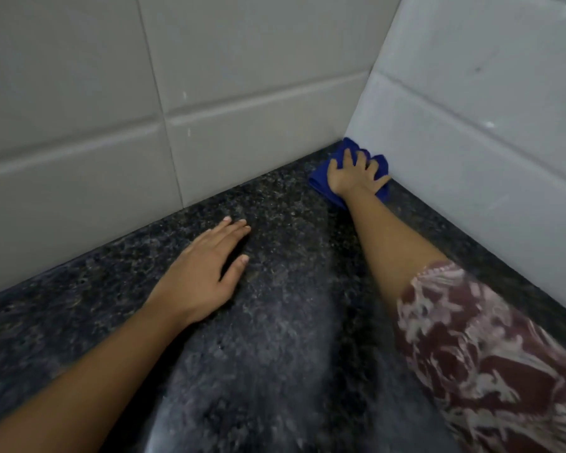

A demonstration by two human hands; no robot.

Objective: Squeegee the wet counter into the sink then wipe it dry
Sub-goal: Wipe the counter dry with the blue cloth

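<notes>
A dark speckled granite counter (275, 322) fills the lower part of the view and runs into a tiled corner. My right hand (352, 174) presses a blue cloth (321, 179) flat on the counter right in that corner, fingers spread over it. The cloth touches the right wall. My left hand (206, 269) lies flat and empty on the counter, fingers together, nearer to me and to the left. A pale sheen runs down the middle of the counter. No squeegee or sink is in view.
Grey-white tiled walls (242, 93) close the counter at the back and on the right (471, 142), meeting in a corner behind the cloth. My right arm wears a patterned maroon sleeve (471, 348).
</notes>
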